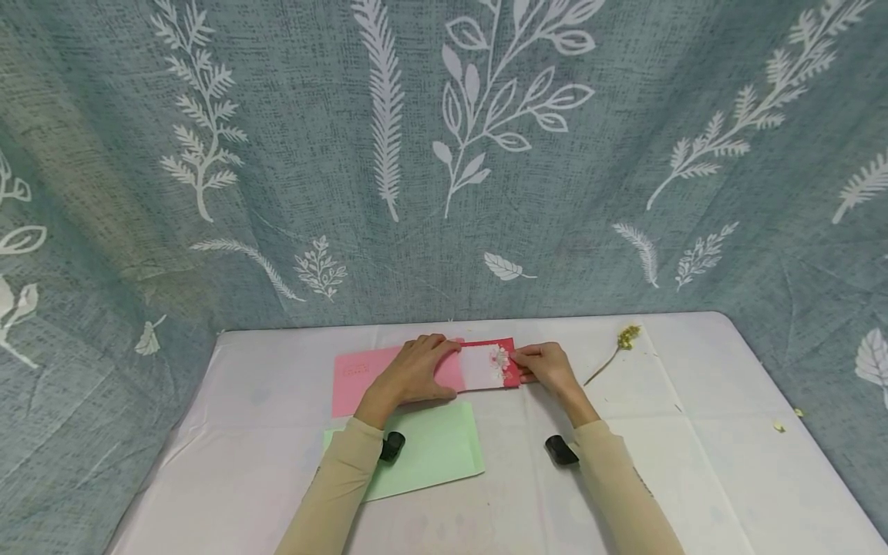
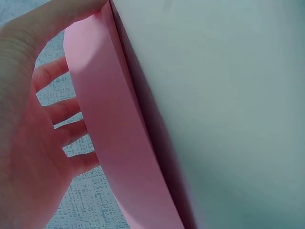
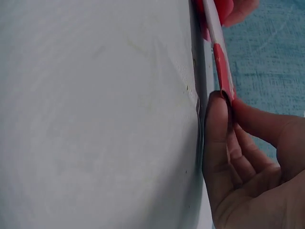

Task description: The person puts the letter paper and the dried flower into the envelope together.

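Note:
A pink envelope (image 1: 354, 387) lies across the back of the table, faint print at its left end. My left hand (image 1: 411, 371) grips it across its width, thumb at the near edge and fingers over the far side; the left wrist view shows the envelope (image 2: 107, 109) between thumb and fingers. A red and white card (image 1: 483, 365) with a flower design sticks out of the envelope's right end. Thumb and fingers of my right hand (image 1: 551, 368) pinch the card's right edge, also seen in the right wrist view on the card's red edge (image 3: 221, 69). The card's left part is hidden.
A light green envelope (image 1: 433, 451) lies nearer, partly under the left forearm. To the right is a dried yellow flower (image 1: 627, 338) on a thin stem. Small yellow bits (image 1: 779, 427) lie near the right edge. A patterned curtain (image 1: 430, 262) hangs behind the white table (image 1: 659, 478).

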